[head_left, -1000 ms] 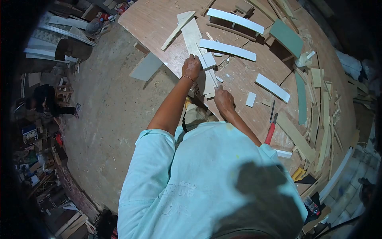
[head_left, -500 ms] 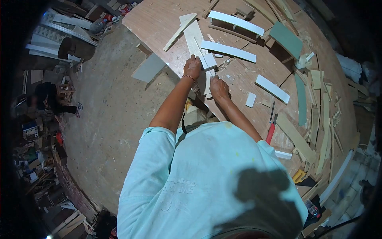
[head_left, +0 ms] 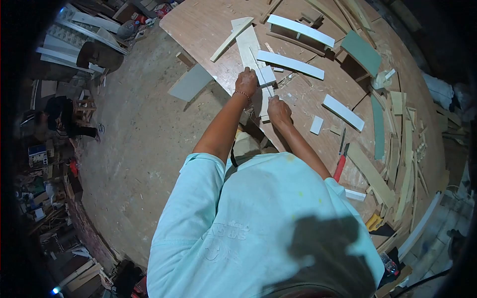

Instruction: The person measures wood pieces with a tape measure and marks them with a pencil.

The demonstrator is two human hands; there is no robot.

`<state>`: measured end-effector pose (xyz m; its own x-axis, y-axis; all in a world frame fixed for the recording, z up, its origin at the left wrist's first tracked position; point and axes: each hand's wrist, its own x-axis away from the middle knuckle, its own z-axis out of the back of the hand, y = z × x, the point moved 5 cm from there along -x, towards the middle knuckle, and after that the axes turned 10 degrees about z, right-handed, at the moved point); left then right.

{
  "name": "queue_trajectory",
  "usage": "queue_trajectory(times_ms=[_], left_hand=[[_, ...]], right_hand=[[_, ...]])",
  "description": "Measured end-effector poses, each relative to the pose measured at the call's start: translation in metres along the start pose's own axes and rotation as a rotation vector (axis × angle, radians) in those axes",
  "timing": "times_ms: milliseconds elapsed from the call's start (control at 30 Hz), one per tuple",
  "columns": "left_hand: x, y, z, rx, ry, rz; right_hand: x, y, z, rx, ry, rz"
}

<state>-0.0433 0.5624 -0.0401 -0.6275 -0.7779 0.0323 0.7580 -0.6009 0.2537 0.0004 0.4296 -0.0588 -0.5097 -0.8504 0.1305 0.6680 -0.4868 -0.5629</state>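
My left hand (head_left: 247, 82) is closed at the left side of a small white block (head_left: 267, 75), its fingers pressed against the block's edge. The block lies on a pale wooden board (head_left: 250, 47) near the edge of the large table (head_left: 194, 27). Closed around the near end of a thin, narrow tool (head_left: 270, 91) is my right hand (head_left: 279, 110), just below the block. The tool's slim shaft points toward the block; its exact kind is too small to tell. A long white strip (head_left: 290, 64) lies just beyond the block.
On the right lie a white piece (head_left: 344, 113), a red-handled tool (head_left: 340, 168) and many wood strips (head_left: 408, 164). A green-topped piece (head_left: 361, 52) stands at the back. A yellow-handled tool (head_left: 373, 222) lies near the right edge. Another person (head_left: 62, 119) is at far left.
The whole view has shifted slightly, so the scene sits a little farther right. Both hands keep nearly the same places around the white block.
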Motion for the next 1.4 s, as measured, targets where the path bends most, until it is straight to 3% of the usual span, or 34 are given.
queue_trajectory(times_ms=[333, 633, 733, 833, 967, 1067, 1233, 1400], left_hand=[[-0.001, -0.001, 0.003, 0.044, -0.075, 0.056], [-0.001, -0.001, 0.002, 0.02, -0.026, 0.002], [-0.001, 0.0, 0.002, 0.01, -0.035, -0.01], [0.002, 0.002, 0.008, 0.01, -0.033, 0.015], [-0.003, -0.002, -0.004, 0.004, 0.002, 0.044], [0.01, -0.007, -0.01, -0.004, -0.033, -0.017], [-0.001, -0.002, -0.001, -0.001, 0.015, -0.064], [0.0, 0.0, -0.001, 0.018, -0.039, 0.034]], right_hand=[[0.014, -0.008, 0.016, -0.053, -0.112, -0.121], [0.005, -0.009, 0.003, 0.076, -0.015, 0.054], [-0.015, -0.014, 0.0, 0.144, 0.114, 0.183], [-0.01, -0.01, 0.0, 0.117, 0.096, 0.167], [0.026, 0.015, -0.007, 0.243, 0.0, 0.055], [0.064, 0.017, -0.005, 0.123, -0.057, 0.039], [0.041, 0.007, 0.004, 0.115, -0.058, 0.057], [0.01, -0.005, 0.007, 0.061, 0.008, 0.108]])
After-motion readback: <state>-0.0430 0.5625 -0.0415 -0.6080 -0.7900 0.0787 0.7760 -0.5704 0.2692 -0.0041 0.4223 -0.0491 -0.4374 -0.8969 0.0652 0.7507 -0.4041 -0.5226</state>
